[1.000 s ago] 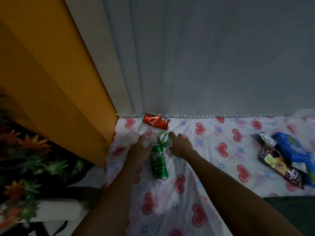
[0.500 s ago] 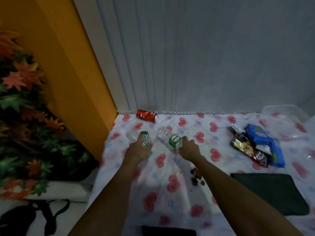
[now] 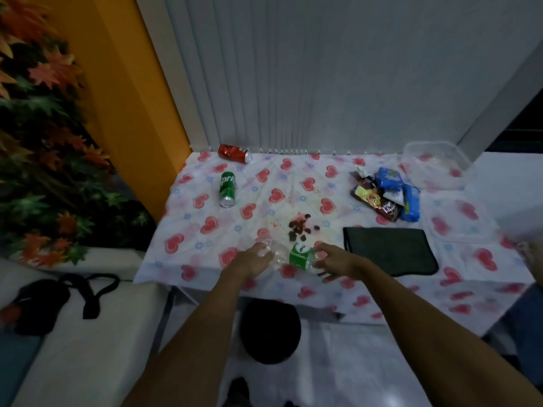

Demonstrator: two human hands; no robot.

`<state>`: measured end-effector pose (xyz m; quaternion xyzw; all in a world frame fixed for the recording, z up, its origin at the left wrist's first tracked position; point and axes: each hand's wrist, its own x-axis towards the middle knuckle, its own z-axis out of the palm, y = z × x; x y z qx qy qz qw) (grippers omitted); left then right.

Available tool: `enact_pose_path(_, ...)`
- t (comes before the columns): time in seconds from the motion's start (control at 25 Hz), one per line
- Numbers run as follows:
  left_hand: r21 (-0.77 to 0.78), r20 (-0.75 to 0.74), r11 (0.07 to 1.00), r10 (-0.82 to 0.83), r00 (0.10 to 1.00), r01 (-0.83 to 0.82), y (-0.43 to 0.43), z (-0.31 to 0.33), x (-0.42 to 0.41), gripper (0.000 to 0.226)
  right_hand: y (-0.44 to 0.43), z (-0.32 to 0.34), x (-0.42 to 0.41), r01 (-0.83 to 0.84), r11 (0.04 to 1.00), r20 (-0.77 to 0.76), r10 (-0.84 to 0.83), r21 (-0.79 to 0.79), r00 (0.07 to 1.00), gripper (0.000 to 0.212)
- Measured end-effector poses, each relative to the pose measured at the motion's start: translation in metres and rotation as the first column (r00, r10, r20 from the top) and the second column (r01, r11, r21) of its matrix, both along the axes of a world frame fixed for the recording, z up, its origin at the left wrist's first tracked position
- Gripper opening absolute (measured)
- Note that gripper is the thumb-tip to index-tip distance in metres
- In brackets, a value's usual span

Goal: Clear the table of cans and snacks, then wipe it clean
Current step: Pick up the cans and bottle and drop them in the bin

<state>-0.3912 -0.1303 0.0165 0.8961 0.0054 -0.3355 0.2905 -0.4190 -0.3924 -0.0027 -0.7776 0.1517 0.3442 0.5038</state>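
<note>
The table (image 3: 205, 254), under a white cloth printed with red hearts, carries most of what we describe, and we place everything against the dark green mat (image 3: 388, 249) lying flat near its front edge. Just left of the mat, our right hand (image 3: 338, 261) grips a clear plastic bottle with a green label (image 3: 299, 255), fingers curled round its end. Further left, our left hand (image 3: 254, 261) closes on clear plastic, either the same bottle's other end or a second bottle; we cannot tell which. Both hands hover over the table's front edge. Behind the hands, left of the mat's far corner, dark snack crumbs (image 3: 299, 229) lie scattered on the cloth. Well left of the mat and further back, a green Sprite can (image 3: 227, 189) lies on its side. Beyond it, at the table's back edge against the blinds, a red can (image 3: 234, 153) also lies on its side. Behind the mat's right part sits a heap of snack packets (image 3: 385, 193), blue and dark wrappers touching. Farther back right of the mat stands a clear plastic container (image 3: 435, 168).
</note>
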Motion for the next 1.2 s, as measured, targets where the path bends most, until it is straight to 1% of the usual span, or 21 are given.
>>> enact_pose_path(0.12, 0.025, -0.056, 0.999, -0.019, 0.998, 0.020, 0.009, -0.022, -0.023, 0.067, 0.005, -0.007, -0.033, 0.000, 0.999, -0.075, 0.002, 0.034, 0.997, 0.039)
enact_pose_path(0.2, 0.034, -0.099, 0.998, -0.043, 0.994, 0.046, 0.014, -0.028, -0.042, 0.062, 0.011, -0.015, -0.053, -0.002, 1.000, -0.139, 0.006, 0.031, 0.990, 0.042)
enact_pose_path(0.28, 0.042, -0.158, 0.999, -0.018, 0.987, 0.025, 0.016, -0.037, -0.059, 0.055, 0.017, -0.022, -0.070, 0.015, 0.999, -0.188, -0.006, 0.049, 0.982, 0.043)
enact_pose_path(0.36, 0.049, -0.195, 0.999, -0.014, 0.981, 0.024, 0.018, -0.053, -0.072, 0.053, 0.025, -0.035, -0.087, 0.032, 0.996, -0.232, -0.011, 0.086, 0.973, 0.038)
enact_pose_path(0.44, 0.049, -0.261, 0.999, 0.011, 0.965, 0.002, 0.019, -0.082, -0.088, 0.066, 0.036, -0.061, -0.106, 0.060, 0.995, -0.297, -0.032, 0.085, 0.954, 0.039)
enact_pose_path(0.52, 0.057, -0.314, 0.998, 0.027, 0.949, -0.010, 0.018, -0.111, -0.104, 0.087, 0.055, -0.103, -0.122, 0.059, 0.998, -0.307, -0.049, 0.024, 0.950, 0.048)
enact_pose_path(0.56, 0.084, -0.324, 0.996, 0.057, 0.944, -0.031, 0.016, -0.131, -0.110, 0.094, 0.067, -0.124, -0.126, 0.070, 0.997, -0.295, -0.073, -0.020, 0.953, 0.050)
enact_pose_path(0.64, 0.154, -0.340, 0.986, 0.117, 0.933, -0.067, 0.015, -0.171, -0.121, 0.102, 0.093, -0.170, -0.141, 0.076, 0.991, -0.299, -0.106, -0.111, 0.948, 0.051)
enact_pose_path(0.72, 0.176, -0.349, 0.979, 0.155, 0.924, -0.098, 0.016, -0.215, -0.122, 0.106, 0.117, -0.217, -0.151, 0.028, 0.979, -0.277, -0.086, -0.204, 0.957, 0.056)
enact_pose_path(0.8, 0.198, -0.360, 0.974, 0.178, 0.916, -0.111, 0.018, -0.262, -0.115, 0.109, 0.135, -0.262, -0.155, 0.250, 0.948, -0.261, -0.297, -0.198, 0.918, 0.062)
enact_pose_path(0.88, 0.231, -0.375, 0.970, 0.157, 0.914, -0.072, 0.023, -0.301, -0.105, 0.110, 0.147, -0.307, -0.152, 0.415, 0.881, -0.245, -0.464, -0.226, 0.851, 0.063)
enact_pose_path(0.96, 0.245, -0.359, 0.969, 0.126, 0.925, -0.037, 0.029, -0.337, -0.097, 0.102, 0.155, -0.346, -0.147, 0.481, 0.843, -0.228, -0.531, -0.241, 0.816, 0.061)
enact_pose_path(1.04, 0.263, -0.337, 0.965, 0.094, 0.937, -0.002, 0.033, -0.361, -0.091, 0.095, 0.160, -0.370, -0.143, 0.519, 0.816, -0.213, -0.571, -0.253, 0.793, 0.058)
enact_pose_path(1.2, 0.294, -0.328, 0.954, 0.049, 0.943, 0.053, 0.035, -0.401, -0.088, 0.083, 0.164, -0.408, -0.139, 0.504, 0.811, -0.190, -0.568, -0.297, 0.801, 0.057)
